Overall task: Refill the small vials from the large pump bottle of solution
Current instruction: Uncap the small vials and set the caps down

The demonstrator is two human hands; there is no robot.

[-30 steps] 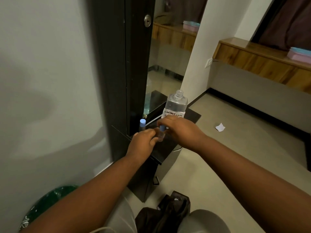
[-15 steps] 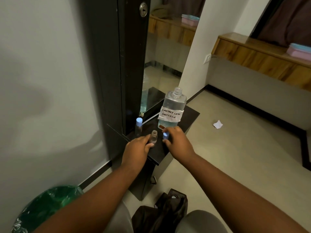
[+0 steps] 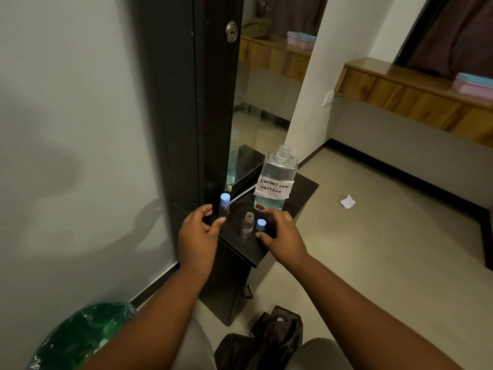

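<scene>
1. Left hand (image 3: 198, 236) hovers with fingers spread, holding nothing, beside the capped vial (image 3: 224, 206)
2. Right hand (image 3: 282, 232), also loose, seemingly touches the blue cap (image 3: 261, 225)
3. Uncapped vial (image 3: 248, 225) stands between them, near the capless bottle (image 3: 277, 180); a knock spills either

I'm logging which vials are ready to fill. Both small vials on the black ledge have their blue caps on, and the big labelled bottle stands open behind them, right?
Not quite. In the head view only the left vial is capped. The middle vial is open, its blue cap beside it. The big labelled bottle does stand open behind them.
</scene>
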